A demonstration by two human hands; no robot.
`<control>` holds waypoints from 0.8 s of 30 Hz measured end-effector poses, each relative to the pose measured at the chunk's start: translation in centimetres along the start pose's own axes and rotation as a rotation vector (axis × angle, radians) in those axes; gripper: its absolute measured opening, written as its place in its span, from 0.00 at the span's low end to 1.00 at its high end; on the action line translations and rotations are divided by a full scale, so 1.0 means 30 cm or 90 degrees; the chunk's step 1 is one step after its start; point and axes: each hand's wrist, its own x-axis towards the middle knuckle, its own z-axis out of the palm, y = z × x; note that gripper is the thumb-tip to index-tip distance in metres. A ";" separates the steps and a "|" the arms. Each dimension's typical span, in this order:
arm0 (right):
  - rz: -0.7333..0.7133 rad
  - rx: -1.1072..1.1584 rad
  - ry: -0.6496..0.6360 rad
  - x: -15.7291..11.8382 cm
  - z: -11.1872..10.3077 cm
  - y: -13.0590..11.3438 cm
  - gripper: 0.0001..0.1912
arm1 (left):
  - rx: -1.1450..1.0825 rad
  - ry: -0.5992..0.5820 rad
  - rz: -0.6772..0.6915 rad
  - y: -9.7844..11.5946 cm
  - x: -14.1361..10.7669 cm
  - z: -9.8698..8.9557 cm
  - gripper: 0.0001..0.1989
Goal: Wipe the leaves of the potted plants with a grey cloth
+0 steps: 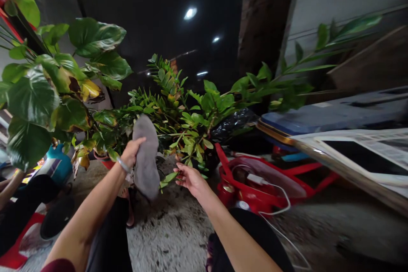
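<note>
My left hand [133, 151], with a light band at the wrist, is closed on the edge of a flat grey sole-shaped piece [146, 161], held upright; its exact kind is unclear. Just to the right, the fingers of my right hand [189, 178] are pinched on a small green leaf sprig [168, 177]. Beyond both hands stands a bushy green potted plant [194, 125] with narrow leaves, some of them yellowish. Its lower stems and pot are mostly hidden.
A large broad-leaved plant [33, 93] fills the left side. On the right, a red bag [267, 195] with a white cable [288, 204] sits below a table edge [306, 146] bearing a white tablet-like device [360, 155]. Another person's arm [12, 189] shows at far left.
</note>
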 end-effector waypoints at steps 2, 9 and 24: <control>-0.002 0.001 0.000 0.000 -0.007 0.001 0.04 | 0.064 -0.043 -0.055 -0.162 -0.015 -0.041 0.13; -0.011 -0.027 0.008 -0.006 -0.023 0.009 0.05 | -0.014 -0.093 -0.145 -0.438 -0.143 -0.139 0.20; 0.000 -0.038 -0.016 -0.011 0.049 0.050 0.07 | -0.089 -0.047 0.161 0.028 -0.262 -0.003 0.21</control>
